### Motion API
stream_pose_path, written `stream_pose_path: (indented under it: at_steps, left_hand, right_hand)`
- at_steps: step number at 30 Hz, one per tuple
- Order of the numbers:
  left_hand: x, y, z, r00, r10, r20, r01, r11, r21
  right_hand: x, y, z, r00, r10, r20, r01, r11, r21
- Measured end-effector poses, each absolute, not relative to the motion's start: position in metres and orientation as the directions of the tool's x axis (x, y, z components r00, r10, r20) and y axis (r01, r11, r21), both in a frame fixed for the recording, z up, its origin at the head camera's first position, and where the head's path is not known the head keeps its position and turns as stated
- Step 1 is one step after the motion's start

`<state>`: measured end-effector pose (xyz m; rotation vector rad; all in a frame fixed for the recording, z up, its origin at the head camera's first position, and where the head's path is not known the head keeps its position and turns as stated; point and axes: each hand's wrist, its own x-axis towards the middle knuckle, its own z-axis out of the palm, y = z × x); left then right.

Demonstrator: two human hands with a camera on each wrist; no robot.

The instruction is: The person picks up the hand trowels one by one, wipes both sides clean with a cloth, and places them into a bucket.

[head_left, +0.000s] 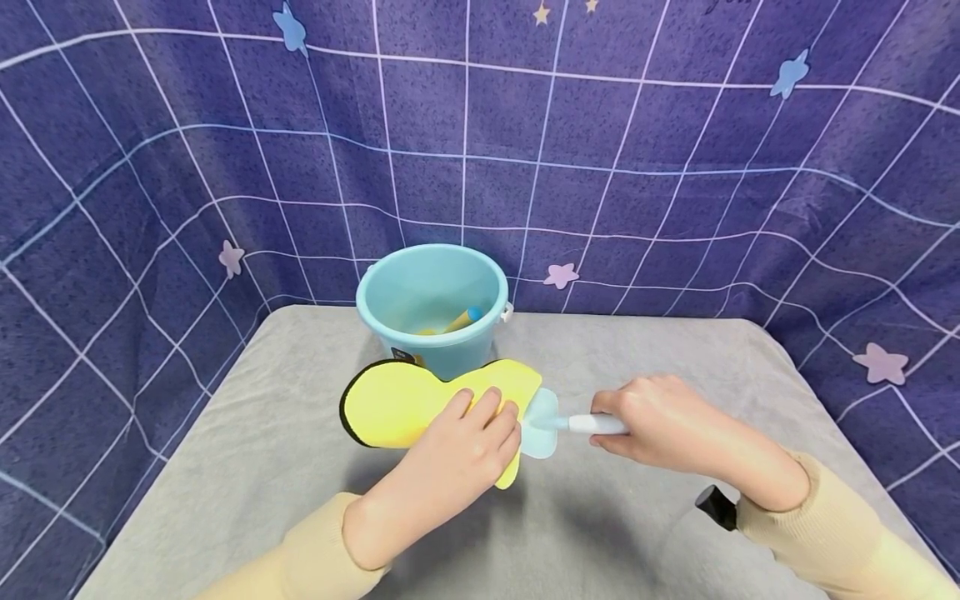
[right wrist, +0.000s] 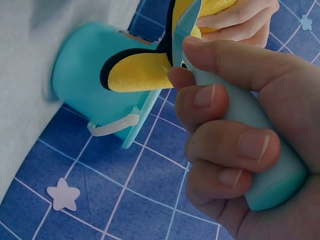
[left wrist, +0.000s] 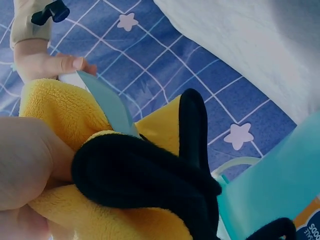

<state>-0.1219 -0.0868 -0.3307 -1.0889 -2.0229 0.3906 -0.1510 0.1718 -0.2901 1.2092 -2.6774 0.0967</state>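
Note:
My left hand [head_left: 468, 433] grips a thick yellow cloth [head_left: 390, 404] with black edging, fingers spread over its top and thumb beneath. The cloth is folded around the light-blue blade [head_left: 538, 423] of a small hand shovel, so the blade's far end is hidden. My right hand [head_left: 660, 421] holds the shovel by its pale handle [head_left: 596, 424]. In the right wrist view several fingers curl round this handle [right wrist: 250, 135], whose teal end shows below them. Fuzzy yellow pile of the cloth [left wrist: 60, 105] shows in the left wrist view, beside the curved blade [left wrist: 107, 102].
Just beyond the cloth stands a light-blue bucket [head_left: 432, 337], with a yellow item [head_left: 461, 320] with a blue end inside. A grey cover [head_left: 300, 367] lies over the table. Behind hangs a purple-blue grid curtain [head_left: 510, 117] with stars. A black device [head_left: 716, 507] sits by my right cuff.

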Motion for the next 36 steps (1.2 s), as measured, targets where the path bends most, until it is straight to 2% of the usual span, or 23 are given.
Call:
stream_pose_path:
  at_steps: [7, 12, 27, 36]
  left_hand:
    - [-0.123, -0.095, -0.332, -0.329, 0.802, 0.499, 0.556, 0.591, -0.584]
    - [-0.125, -0.102, -0.335, -0.296, 0.794, 0.530, 0.563, 0.594, -0.575]
    - [-0.128, -0.120, -0.338, -0.253, 0.740, 0.623, 0.554, 0.639, -0.534]
    - [-0.131, -0.127, -0.344, -0.281, 0.711, 0.645, 0.567, 0.665, -0.486]
  right_hand:
    - [-0.150, 0.173, -0.290, -0.651, -0.731, 0.204, -0.745, 0.667, 0.016]
    - [-0.149, 0.176, -0.290, -0.670, -0.716, 0.196, -0.726, 0.687, 0.023]
    - [-0.150, 0.180, -0.292, -0.664, -0.717, 0.212, -0.733, 0.681, 0.009]
    - [-0.151, 0.182, -0.291, -0.659, -0.720, 0.215, -0.737, 0.675, 0.002]
